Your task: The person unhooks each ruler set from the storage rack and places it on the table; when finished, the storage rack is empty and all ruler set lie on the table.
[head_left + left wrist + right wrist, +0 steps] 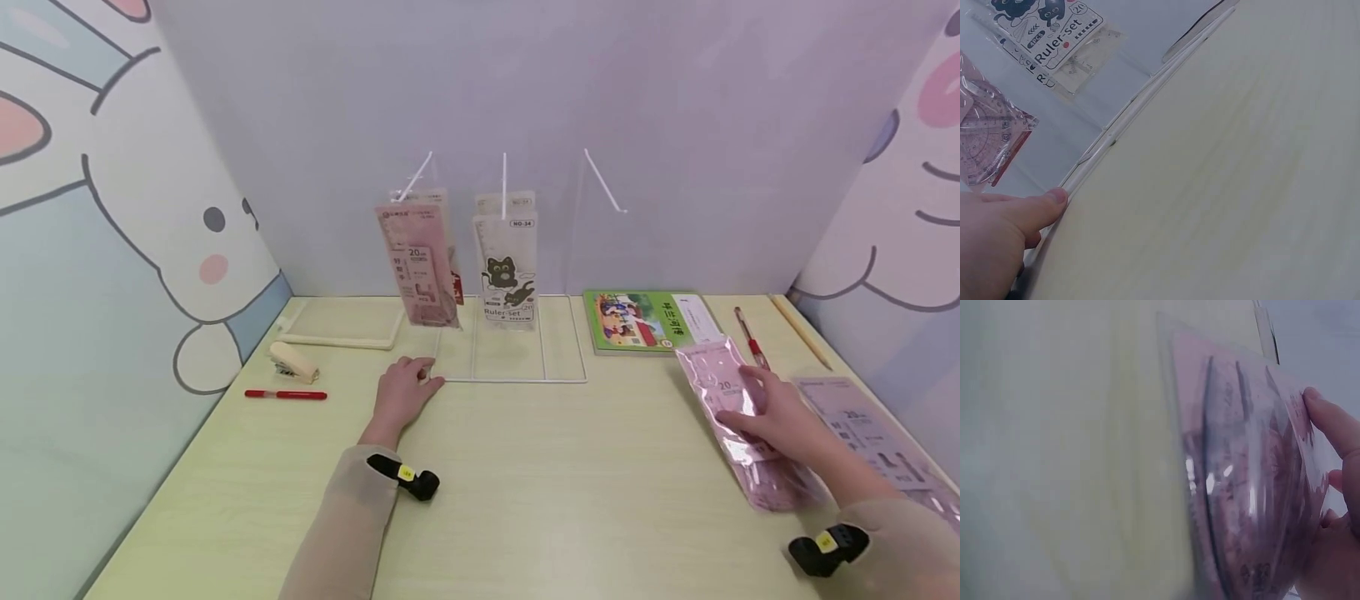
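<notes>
The pink packet (726,388) was in the right hand (783,421), pinched between a thumb and fingers that were only slightly apart; it was tilted, and whether its lower end touched the table (562,500) could not be told. A flat pink packet (870,433) lay just right of that hand. Beyond the hand were a green-edged book (626,323), a red pen (753,342) and a pencil (801,332).

The left hand (402,392), its fingers bent and nearly closed, gripped the front left corner of the white wire rack (510,381). Above and beyond it, a hanging pink packet (412,271) and, further right, white ruler-set packets (508,271) hung from the rack's hooks. Left of this hand lay a cream stapler (294,363), a red marker (287,395) and, farther off, a pale-edged pouch (337,341).
</notes>
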Motion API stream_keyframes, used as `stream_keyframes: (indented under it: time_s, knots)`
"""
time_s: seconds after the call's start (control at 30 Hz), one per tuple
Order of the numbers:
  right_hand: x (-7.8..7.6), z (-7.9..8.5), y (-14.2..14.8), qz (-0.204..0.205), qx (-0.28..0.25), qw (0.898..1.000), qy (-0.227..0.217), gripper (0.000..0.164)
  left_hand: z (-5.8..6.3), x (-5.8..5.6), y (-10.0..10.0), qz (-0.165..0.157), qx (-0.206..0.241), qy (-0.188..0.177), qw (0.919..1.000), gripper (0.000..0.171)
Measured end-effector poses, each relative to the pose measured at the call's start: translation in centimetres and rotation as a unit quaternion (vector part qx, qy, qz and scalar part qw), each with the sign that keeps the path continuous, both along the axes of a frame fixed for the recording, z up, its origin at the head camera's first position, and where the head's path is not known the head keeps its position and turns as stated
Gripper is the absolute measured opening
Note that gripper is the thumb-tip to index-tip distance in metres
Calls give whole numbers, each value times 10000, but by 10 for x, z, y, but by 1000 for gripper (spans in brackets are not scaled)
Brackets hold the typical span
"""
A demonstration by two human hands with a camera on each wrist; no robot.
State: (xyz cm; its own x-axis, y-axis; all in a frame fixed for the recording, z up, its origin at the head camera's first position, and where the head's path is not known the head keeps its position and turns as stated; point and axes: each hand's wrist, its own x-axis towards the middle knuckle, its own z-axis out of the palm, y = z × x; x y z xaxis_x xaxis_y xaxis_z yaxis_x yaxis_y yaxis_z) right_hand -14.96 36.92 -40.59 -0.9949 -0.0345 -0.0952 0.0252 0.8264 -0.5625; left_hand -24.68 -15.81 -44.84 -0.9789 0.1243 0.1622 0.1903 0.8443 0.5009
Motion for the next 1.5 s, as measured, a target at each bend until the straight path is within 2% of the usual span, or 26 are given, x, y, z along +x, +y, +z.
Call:
stream_keyframes:
  time_s: [0.4,0.6,0.77,1.23,1.5]
  knots:
    - [17,-15,19,-90,211,9990,-384,115,0,-1,-1,18,-48,48,10000,42]
    - [22,-20,28,2,406,9988,-264,113,0,0,-1,-7,-35,56,10000,42]
    - [25,-20,36,176,759,9969,-132,108,-1,-1,-1,-23,-46,66,10000,42]
    - [32,-12,51,120,1317,9901,-477,104,-2,-3,0,-27,-110,23,9999,43]
    - [35,-15,60,40,1427,9881,-579,102,0,-1,1,-27,-46,5,10000,42]
